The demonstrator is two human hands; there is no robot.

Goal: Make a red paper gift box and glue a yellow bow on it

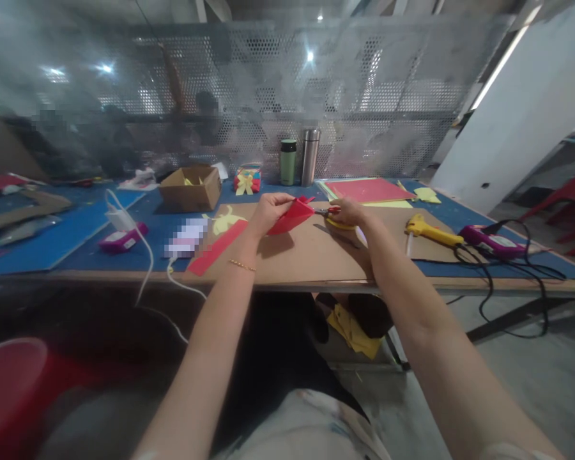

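My left hand (pixel 269 214) is closed on a folded piece of red sheet material (pixel 292 218), perhaps felt, held above the brown cardboard (pixel 287 265). In my right hand (pixel 352 213) are scissors (pixel 322 211) with red handles, their blades pointing left at the right end of the red piece. Whether the blades touch it I cannot tell. Under my right hand lies a yellow rounded thing (pixel 341 225), partly hidden. A red strip (pixel 218 248) and yellow scraps (pixel 227 221) lie left of my left hand.
A yellow glue gun (pixel 431 231) with black cords lies at the right by a purple device (pixel 494 243). Behind stand a cardboard box (pixel 190 195), a decorated red box (pixel 248 179), a green cup (pixel 288 163) and a steel flask (pixel 310 158). Red sheets (pixel 364 190) lie back right.
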